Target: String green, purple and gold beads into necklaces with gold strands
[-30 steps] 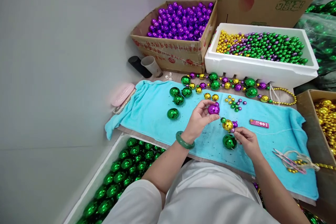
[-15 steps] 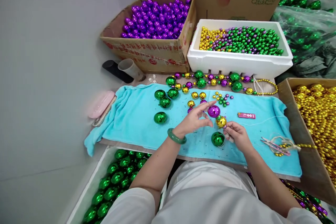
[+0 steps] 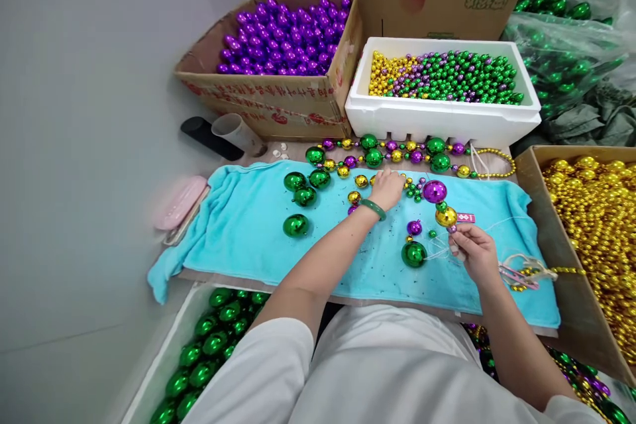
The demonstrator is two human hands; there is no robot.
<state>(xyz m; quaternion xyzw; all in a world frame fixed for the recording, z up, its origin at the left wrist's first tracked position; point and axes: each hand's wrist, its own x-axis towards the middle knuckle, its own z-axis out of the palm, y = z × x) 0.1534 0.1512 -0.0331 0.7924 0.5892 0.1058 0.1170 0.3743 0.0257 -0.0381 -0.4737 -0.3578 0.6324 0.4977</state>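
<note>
My right hand [image 3: 470, 248] pinches a thin thread that carries a gold ball [image 3: 446, 216] and a large purple ball [image 3: 434, 191], held up over the turquoise towel [image 3: 248, 232]. A big green ball [image 3: 413, 254] and a small purple bead [image 3: 414, 228] lie on the towel just left of that hand. My left hand [image 3: 386, 187], with a green bangle on the wrist, reaches forward to the loose small gold and green beads [image 3: 415, 189] near the towel's far edge; its fingers curl down on them and what they pick is hidden.
A cardboard box of purple balls [image 3: 283, 36] and a white foam box of mixed beads [image 3: 442, 76] stand behind. A finished bead string [image 3: 397, 156] lies before them. Gold beads fill a box [image 3: 591, 225] at right, green balls a tray [image 3: 209, 344] at lower left. Scissors [image 3: 519, 275] rest at right.
My left hand let go of the purple ball and reached forward to the loose beads. My right hand lifted the thread, raising the gold and purple balls to the right.
</note>
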